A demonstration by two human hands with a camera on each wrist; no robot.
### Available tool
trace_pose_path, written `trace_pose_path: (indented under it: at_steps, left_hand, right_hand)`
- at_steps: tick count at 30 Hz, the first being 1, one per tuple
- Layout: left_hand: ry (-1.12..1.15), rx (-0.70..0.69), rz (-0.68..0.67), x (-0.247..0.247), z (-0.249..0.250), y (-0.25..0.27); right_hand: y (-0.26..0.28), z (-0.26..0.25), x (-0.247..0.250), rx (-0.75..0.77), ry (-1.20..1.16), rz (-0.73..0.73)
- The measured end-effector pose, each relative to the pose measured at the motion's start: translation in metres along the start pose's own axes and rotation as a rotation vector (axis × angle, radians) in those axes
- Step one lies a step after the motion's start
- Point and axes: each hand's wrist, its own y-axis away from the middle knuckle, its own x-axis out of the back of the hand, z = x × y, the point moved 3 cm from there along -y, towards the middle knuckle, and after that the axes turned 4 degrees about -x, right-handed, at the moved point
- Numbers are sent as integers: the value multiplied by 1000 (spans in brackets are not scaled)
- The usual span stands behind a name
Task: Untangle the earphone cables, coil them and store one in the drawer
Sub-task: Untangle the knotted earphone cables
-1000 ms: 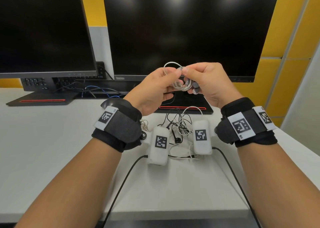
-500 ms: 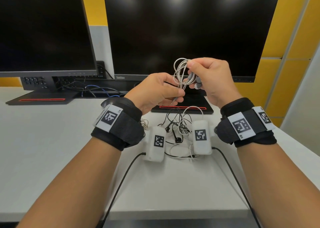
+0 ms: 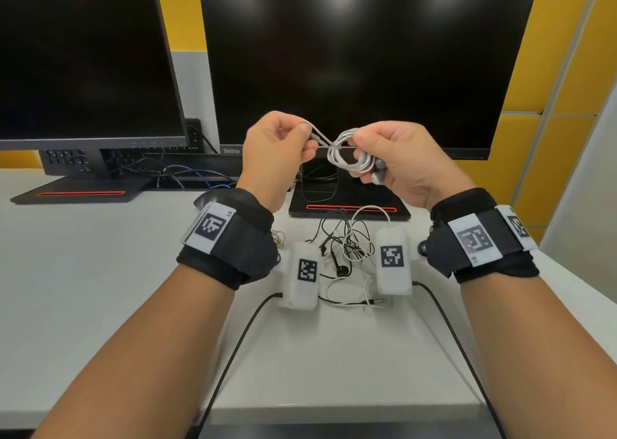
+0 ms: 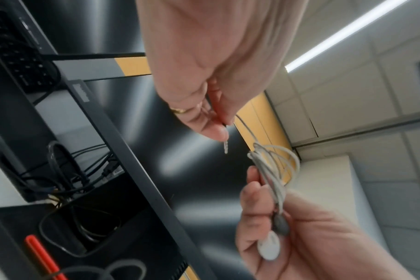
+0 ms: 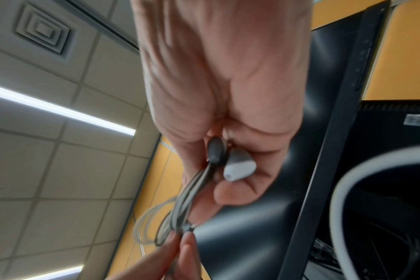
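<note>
— Inspector: State of each grip?

— Assistant: The right hand [image 3: 407, 164] grasps the white coil [image 3: 347, 153], fingers curled round the loops; two earbuds [image 5: 228, 161] lie against its palm. The left hand [image 3: 277, 151] pinches the coil's free end [image 3: 314, 131] (plug tip showing below the fingers in the left wrist view). A short length of cable runs between the hands.

— Inspector: Where is the coil?

— Assistant: Raised above the bench [image 3: 100, 288], before the monitor [image 3: 360, 54]. A tangle [image 3: 344, 248] of black and white cables lies on the bench near its far edge, beneath the hands.
</note>
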Motion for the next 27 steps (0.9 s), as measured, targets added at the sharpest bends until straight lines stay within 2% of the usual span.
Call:
trace_pose_path:
  at_steps: [2, 4, 7, 9, 12, 15, 20, 27]
  left_hand:
    - [87, 24, 26, 1, 1, -1]
    - [113, 69, -3, 1, -1, 0]
    - [78, 131, -135, -6, -4, 4]
    - [137, 162, -219, -11, -4, 7]
    - [245, 212, -297, -13, 0, 8]
    - [190, 238, -368, -15, 1, 10]
    - [110, 218, -378, -17, -1, 12]
    - [47, 240, -414, -18, 2, 14]
  right_hand:
    - [1, 2, -4, -19, 59, -52]
    - [2, 2, -5, -22, 57, -57]
    - [1, 2, -3, -1, 31, -22]
    - [1, 2, -4, 6, 42, -19]
    - [2, 2, -5, 18, 31, -27]
    - [1, 1, -4, 33, 14, 28]
    - [-2, 1, -3, 55, -25, 107]
    - [-5, 4, 2, 106, 103, 239]
